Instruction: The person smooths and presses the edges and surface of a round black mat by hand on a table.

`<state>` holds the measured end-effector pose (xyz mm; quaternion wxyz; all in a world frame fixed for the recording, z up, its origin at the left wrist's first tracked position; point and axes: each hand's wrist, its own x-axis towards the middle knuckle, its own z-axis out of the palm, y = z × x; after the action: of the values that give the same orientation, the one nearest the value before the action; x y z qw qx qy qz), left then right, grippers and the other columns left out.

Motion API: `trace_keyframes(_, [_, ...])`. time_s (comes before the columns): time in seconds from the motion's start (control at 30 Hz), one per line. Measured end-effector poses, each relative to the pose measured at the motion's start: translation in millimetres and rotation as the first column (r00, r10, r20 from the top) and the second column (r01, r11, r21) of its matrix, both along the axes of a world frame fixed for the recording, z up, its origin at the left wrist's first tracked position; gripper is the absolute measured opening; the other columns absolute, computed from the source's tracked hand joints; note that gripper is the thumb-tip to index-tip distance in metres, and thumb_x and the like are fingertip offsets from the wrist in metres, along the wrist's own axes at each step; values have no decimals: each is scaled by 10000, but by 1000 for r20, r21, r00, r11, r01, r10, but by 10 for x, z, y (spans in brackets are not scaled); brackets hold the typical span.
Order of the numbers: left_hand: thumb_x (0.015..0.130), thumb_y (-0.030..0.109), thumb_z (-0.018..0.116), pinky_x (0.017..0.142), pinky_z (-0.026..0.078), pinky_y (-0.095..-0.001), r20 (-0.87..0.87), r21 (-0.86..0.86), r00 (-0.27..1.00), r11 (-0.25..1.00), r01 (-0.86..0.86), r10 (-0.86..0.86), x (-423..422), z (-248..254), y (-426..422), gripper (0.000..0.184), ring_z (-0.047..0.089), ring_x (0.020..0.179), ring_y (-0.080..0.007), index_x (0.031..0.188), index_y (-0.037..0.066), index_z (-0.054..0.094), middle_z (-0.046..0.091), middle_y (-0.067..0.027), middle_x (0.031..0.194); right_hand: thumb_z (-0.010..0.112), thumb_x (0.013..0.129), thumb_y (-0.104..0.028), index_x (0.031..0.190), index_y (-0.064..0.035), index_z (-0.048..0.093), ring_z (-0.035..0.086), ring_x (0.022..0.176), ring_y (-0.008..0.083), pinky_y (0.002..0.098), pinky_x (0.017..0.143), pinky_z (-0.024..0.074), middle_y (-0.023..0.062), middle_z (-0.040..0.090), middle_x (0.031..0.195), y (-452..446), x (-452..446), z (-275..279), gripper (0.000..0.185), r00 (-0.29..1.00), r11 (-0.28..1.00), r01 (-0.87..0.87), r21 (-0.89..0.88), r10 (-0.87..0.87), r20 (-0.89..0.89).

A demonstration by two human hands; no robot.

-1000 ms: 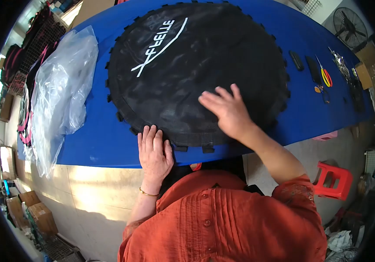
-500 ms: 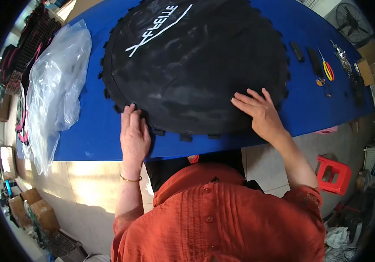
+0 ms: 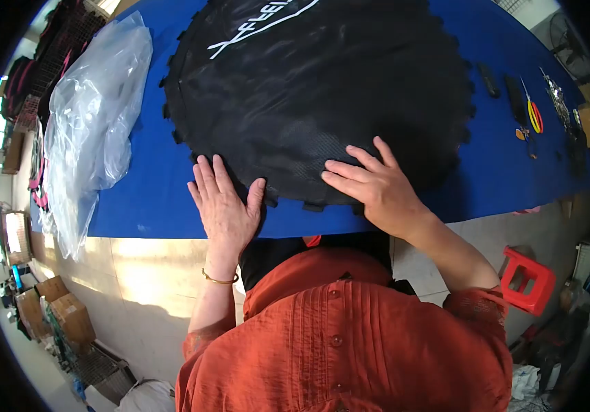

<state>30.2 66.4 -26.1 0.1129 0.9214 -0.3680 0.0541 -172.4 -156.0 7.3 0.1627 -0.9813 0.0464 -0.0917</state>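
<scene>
A large round black mat [image 3: 322, 103] of fabric lies flat on the blue tabletop. Small dark tabs stick out around its edge, and white lettering runs across its upper left part, cut off by the top of the view. My left hand [image 3: 225, 206] rests palm down on the mat's near left edge, thumb and fingers apart. To the right, my right hand [image 3: 380, 189] lies on the near part of the mat with its fingers spread. Neither hand grips anything. The mat's far side is out of view.
Clear plastic sheeting [image 3: 96, 130] hangs over the left side of the blue table [image 3: 151, 216]. On the right lie yellow-and-red-handled scissors [image 3: 535, 117] and dark tools. A red stool [image 3: 528, 281] stands on the floor at right, cardboard boxes [image 3: 68, 316] at lower left.
My right hand has slid left across the mat, nearer my left hand. The left hand's thumb has spread from its fingers. The whole view has shifted slightly; the lettering sits higher.
</scene>
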Motion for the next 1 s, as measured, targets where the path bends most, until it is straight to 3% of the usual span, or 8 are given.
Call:
trace_keyframes(0.23, [994, 578, 662, 1308, 195, -567, 7, -71, 999, 997, 41, -41, 3, -66, -6, 971, 278, 1584, -490, 1600, -111, 342, 305, -355, 1676, 563, 875, 131, 1393, -182, 714, 544, 1424, 331, 630, 1280, 257, 2, 671, 1464, -125, -104, 86, 624, 997, 998, -10, -64, 5, -83])
trace_keyframes(0.4, [982, 575, 674, 1308, 197, -567, 10, -77, 999, 996, 47, -47, 2, -62, -8, 979, 280, 1583, -491, 1595, -115, 348, 312, -359, 1670, 559, 903, 105, 1389, -170, 718, 553, 1410, 327, 631, 1285, 240, 15, 679, 1453, 10, 199, 30, 581, 998, 998, -61, -7, 61, -9])
trace_keyframes(0.77, [970, 574, 685, 1307, 194, -573, -13, -111, 999, 993, 30, -31, -9, -45, -14, 982, 280, 1586, -484, 1593, -110, 360, 320, -353, 1670, 552, 905, 108, 1392, -165, 717, 561, 1408, 350, 633, 1278, 251, 21, 684, 1444, -96, -18, 118, 582, 994, 996, -51, -79, 43, -100])
trace_keyframes(1.0, [955, 566, 704, 1304, 198, -577, 5, -97, 999, 995, 37, -36, -10, -54, -16, 995, 283, 1584, -485, 1593, -113, 355, 323, -354, 1668, 528, 935, 83, 1402, -167, 714, 558, 1410, 333, 623, 1288, 239, 21, 679, 1458, 38, 392, 57, 561, 996, 996, -83, -38, 81, -38])
